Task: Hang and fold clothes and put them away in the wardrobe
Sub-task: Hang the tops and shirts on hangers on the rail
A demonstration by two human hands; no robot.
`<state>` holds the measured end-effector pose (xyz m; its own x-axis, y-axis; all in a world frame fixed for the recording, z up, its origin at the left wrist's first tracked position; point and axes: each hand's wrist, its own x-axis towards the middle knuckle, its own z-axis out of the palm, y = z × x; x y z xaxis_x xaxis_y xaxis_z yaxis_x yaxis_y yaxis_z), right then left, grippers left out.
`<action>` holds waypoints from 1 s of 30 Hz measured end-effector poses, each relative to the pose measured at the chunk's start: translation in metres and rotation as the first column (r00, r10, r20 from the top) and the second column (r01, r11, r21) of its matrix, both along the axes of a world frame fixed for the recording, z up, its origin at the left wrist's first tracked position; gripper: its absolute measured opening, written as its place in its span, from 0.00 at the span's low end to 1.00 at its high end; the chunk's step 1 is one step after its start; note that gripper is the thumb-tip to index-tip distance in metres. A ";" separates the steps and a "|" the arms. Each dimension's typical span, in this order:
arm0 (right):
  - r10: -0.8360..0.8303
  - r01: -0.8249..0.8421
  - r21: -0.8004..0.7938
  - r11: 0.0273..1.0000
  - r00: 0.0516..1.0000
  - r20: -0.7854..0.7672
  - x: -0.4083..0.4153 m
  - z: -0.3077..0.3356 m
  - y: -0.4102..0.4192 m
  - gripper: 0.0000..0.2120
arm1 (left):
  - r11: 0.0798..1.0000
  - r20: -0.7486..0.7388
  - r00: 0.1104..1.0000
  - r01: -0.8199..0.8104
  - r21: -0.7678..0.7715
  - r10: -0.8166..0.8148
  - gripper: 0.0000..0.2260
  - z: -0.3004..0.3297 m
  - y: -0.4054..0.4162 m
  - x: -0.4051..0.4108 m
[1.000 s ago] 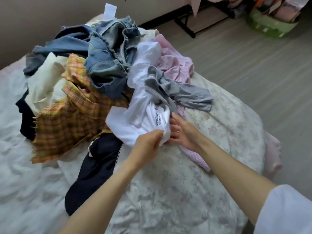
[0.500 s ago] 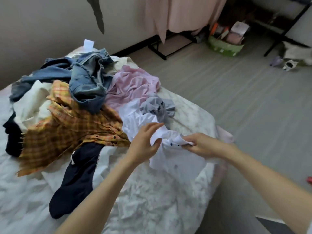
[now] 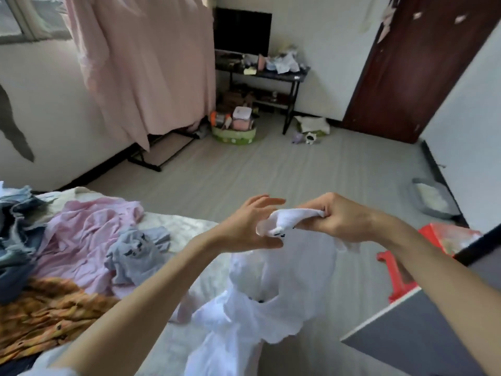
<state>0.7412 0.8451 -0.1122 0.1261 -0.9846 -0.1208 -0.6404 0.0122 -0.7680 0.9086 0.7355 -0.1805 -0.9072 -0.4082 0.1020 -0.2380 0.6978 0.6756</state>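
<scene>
A white garment [image 3: 260, 302] hangs in the air in front of me, off the bed's edge. My right hand [image 3: 333, 218] grips a bunched top edge of it in a fist. My left hand [image 3: 246, 226] is beside it with fingers spread, the thumb under the cloth's end. On the bed [image 3: 189, 226] at the left lies the pile: a pink shirt [image 3: 81, 229], a grey top [image 3: 135, 253], an orange plaid shirt [image 3: 46, 308] and denim [image 3: 16, 226].
A red plastic stool [image 3: 406, 267] and a grey furniture edge [image 3: 420, 335] stand at the right. Across the bare floor are a pink curtain [image 3: 143, 63], a dark desk [image 3: 265, 74] with a monitor, a green basket [image 3: 234, 134], a litter tray [image 3: 431, 199] and a dark red door [image 3: 417, 63].
The white garment has been lifted off the bed and now hangs from my raised hands. My view has swung up toward the room. My left hand's fingers have opened.
</scene>
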 end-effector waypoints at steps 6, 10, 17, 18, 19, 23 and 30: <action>-0.327 0.330 -0.133 0.935 0.944 0.042 -0.094 0.037 0.132 0.05 | 0.995 -0.016 1.000 -0.007 -0.100 0.006 0.08 0.050 0.071 -0.091; -0.468 0.467 -0.181 0.865 0.883 0.040 -0.138 0.045 0.219 0.12 | 0.979 0.041 0.993 0.116 -0.167 -0.111 0.06 0.064 0.131 -0.154; -0.739 0.729 -0.237 0.642 0.671 0.063 -0.190 0.040 0.384 0.06 | 0.934 -0.040 0.956 0.274 -0.227 -0.291 0.09 0.059 0.248 -0.253; -0.780 0.765 -0.255 0.591 0.623 0.063 -0.195 0.038 0.407 0.05 | 0.929 -0.077 0.941 0.308 -0.207 -0.329 0.10 0.058 0.268 -0.268; -0.816 0.795 -0.280 0.538 0.574 0.065 -0.200 0.035 0.431 0.06 | 0.922 -0.104 0.925 0.344 -0.176 -0.365 0.09 0.060 0.289 -0.282; -0.939 0.874 -0.352 0.335 0.341 -0.046 -0.215 0.023 0.512 0.02 | 0.895 -0.124 0.893 0.442 0.056 -0.433 0.08 0.066 0.371 -0.336; -0.960 0.934 -0.358 -0.010 -0.110 -0.259 -0.218 0.004 0.630 0.05 | 0.809 -0.158 0.866 0.500 0.309 -0.474 0.14 0.072 0.462 -0.410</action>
<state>0.5234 1.4748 -0.1083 -0.9743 -0.0773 0.2118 -0.1805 0.8304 -0.5271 0.4981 1.1979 -0.1088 -0.9915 0.0647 0.1130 0.1300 0.4433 0.8869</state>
